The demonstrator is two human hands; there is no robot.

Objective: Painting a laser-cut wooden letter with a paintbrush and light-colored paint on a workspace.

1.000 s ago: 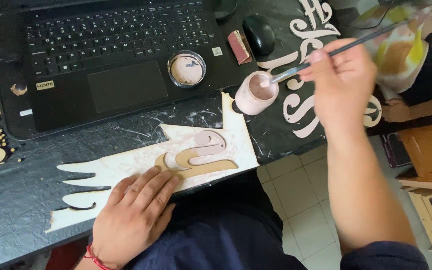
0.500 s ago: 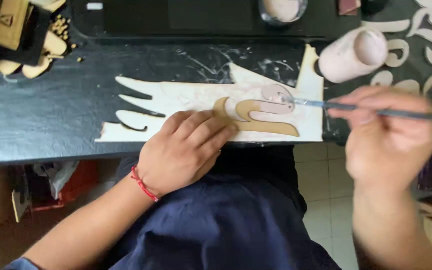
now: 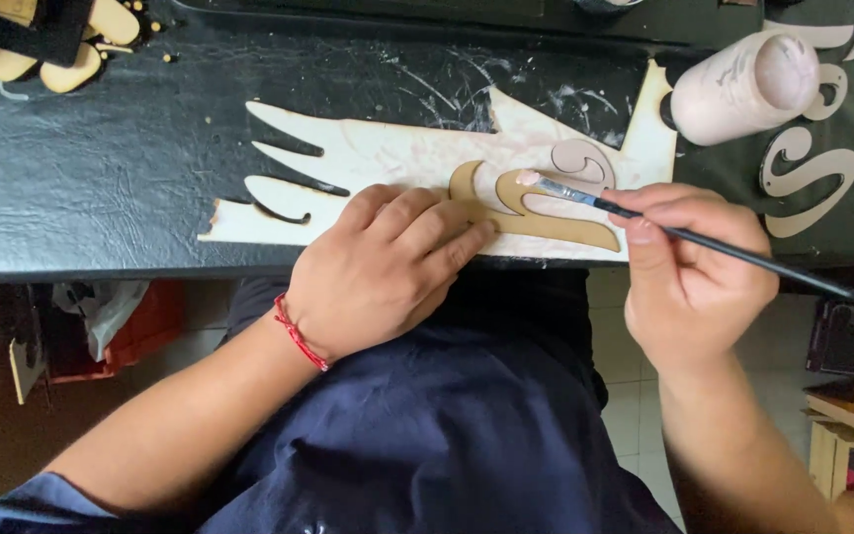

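Cutout looks thin, light and snappable, so left hand presses flat on its left end while right hand pinches the brush like a pen.

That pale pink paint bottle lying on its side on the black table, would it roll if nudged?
Probably. The pale pink paint bottle is round and lies on its side, so a nudge would likely roll it. Its open mouth faces sideways, so paint might spill. It looks like light plastic.

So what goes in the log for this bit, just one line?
left hand: pressing wooden cutout | right hand: holding paintbrush, tip on cutout | paint bottle: lying on table
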